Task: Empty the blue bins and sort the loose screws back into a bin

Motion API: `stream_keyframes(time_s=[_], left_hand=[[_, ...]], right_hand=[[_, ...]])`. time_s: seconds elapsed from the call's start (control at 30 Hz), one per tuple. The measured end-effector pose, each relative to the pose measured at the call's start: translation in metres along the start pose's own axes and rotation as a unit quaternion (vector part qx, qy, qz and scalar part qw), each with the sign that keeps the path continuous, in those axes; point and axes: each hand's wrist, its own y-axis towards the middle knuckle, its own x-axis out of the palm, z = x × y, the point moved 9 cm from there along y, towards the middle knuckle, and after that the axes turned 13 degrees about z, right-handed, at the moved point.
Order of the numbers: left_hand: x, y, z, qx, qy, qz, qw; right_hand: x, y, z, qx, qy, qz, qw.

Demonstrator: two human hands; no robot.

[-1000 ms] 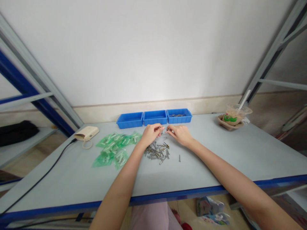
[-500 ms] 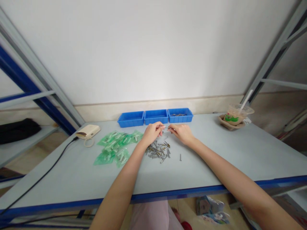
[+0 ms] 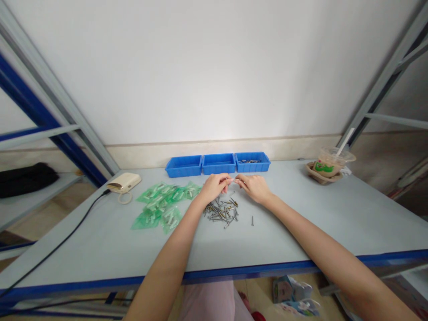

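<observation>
My left hand [image 3: 216, 187] and my right hand [image 3: 255, 187] meet above the table, each with its fingertips pinched. A thin metal screw [image 3: 236, 179] spans the small gap between them, one end in each hand; its details are too small to make out. Just below lies a loose pile of screws [image 3: 221, 213], silver and brass-coloured, partly hidden by my left forearm. One single screw [image 3: 252, 220] rests apart, to the right of the pile.
Three blue bins [image 3: 219, 164] stand in a row at the back; the right one [image 3: 253, 167] holds several thin metal pieces. Green plastic packets [image 3: 157, 205] lie on the left, near a cream device [image 3: 124, 182] with a black cable. A drink cup [image 3: 329, 164] sits at the right in a cardboard holder.
Both hands stay pinched around the screw and have hardly moved, the fingers shifting slightly. The whole view has shifted a little; the pile and bins look the same.
</observation>
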Motion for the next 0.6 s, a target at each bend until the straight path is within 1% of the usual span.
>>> stream_keyframes(time_s=[0.1, 0.23, 0.43, 0.6], left_hand=[[-0.0003, 0.0000, 0.0013, 0.000, -0.003, -0.001, 1.000], [0.0002, 0.0002, -0.0014, -0.006, -0.004, 0.004, 1.000], [-0.0053, 0.0026, 0.0004, 0.011, -0.010, 0.038, 0.999], [-0.0065, 0.0030, 0.0021, 0.010, 0.009, 0.040, 0.999]], right_hand=[[-0.0018, 0.0004, 0.0010, 0.000, 0.009, 0.019, 1.000], [-0.0014, 0.0002, -0.0011, -0.013, 0.016, 0.019, 1.000], [-0.0023, 0.0002, 0.0000, 0.012, 0.040, 0.011, 0.999], [-0.0045, 0.0006, 0.0009, 0.024, 0.056, 0.036, 0.998]])
